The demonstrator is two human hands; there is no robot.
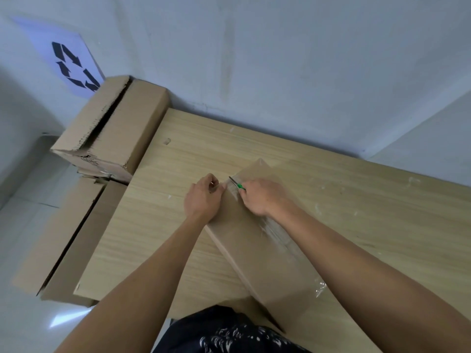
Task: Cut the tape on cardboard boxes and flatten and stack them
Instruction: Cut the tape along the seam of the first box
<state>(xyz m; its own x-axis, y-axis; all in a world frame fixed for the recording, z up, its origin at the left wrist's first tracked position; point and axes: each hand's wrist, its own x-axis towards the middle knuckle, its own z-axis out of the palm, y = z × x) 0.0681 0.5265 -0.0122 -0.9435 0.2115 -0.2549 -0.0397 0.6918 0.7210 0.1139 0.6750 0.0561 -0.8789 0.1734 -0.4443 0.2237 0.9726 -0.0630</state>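
A long cardboard box (257, 250), sealed with glossy clear tape (275, 233), lies on the woodgrain table (178, 154). The right hand (260, 197) grips a green-handled cutter (237, 185) on the tape; the left hand (204, 197) pinches the box's edge. Beyond, corrugated boxes (112, 128) sit stacked.

Long box (257, 240) lay diagonally across table (163, 225), left hand (204, 197) & right hand (260, 197) w/ green cutter (238, 185) crowding its far end. Bare tabletop was open either side. Stacked boxes (114, 128) blocked table's left edge; wall (280, 59) shut the far side.
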